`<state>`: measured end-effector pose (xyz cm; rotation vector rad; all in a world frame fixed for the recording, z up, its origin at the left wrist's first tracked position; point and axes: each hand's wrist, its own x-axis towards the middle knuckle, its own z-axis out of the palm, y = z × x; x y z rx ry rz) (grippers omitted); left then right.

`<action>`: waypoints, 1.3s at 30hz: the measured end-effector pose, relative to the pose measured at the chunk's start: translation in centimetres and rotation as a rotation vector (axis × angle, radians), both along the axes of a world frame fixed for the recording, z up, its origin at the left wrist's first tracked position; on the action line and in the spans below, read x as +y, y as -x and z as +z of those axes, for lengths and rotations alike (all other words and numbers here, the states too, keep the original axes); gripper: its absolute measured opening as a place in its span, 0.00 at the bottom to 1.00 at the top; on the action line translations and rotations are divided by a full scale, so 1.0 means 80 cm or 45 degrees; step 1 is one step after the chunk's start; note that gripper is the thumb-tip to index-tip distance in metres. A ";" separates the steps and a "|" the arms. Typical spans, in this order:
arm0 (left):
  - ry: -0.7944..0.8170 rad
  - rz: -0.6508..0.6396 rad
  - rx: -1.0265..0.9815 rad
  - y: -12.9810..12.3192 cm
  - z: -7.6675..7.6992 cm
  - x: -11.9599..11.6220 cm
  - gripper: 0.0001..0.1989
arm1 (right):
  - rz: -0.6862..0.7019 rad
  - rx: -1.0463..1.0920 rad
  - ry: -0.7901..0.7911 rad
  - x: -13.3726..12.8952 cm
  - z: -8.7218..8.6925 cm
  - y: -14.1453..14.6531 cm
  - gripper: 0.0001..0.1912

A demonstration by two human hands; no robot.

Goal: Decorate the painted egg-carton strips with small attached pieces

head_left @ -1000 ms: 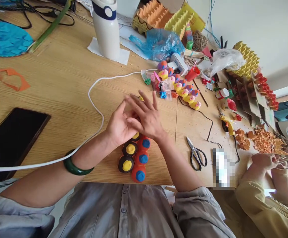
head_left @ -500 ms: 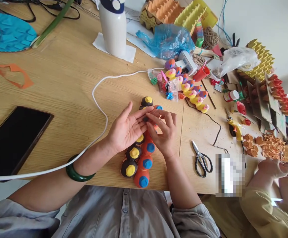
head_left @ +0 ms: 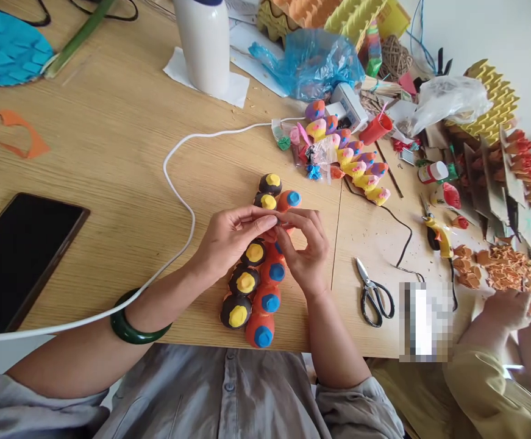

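The left hand (head_left: 228, 238) and right hand (head_left: 306, 250) meet fingertip to fingertip, pinching something too small to identify, directly above the painted egg-carton strip (head_left: 258, 274) lying on the tabletop (head_left: 110, 152) beneath both hands.

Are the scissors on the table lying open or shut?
Shut. The scissors lie flat on the table, blades together in a single point, the two black handle loops side by side.

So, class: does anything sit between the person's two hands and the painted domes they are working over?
Nothing visible does. The left hand and right hand meet fingertip to fingertip directly above the two rows of painted domes; the scissors lie off to the right.
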<state>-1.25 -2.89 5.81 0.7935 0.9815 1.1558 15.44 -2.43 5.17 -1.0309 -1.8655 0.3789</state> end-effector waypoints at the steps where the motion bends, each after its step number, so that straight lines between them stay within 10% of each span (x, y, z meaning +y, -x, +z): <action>1: 0.009 0.003 0.006 0.000 0.000 0.000 0.16 | 0.014 0.027 0.019 0.000 -0.001 0.000 0.09; 39: 0.101 0.037 0.025 0.000 0.003 0.005 0.16 | 0.134 -0.067 -0.157 -0.001 -0.005 -0.006 0.17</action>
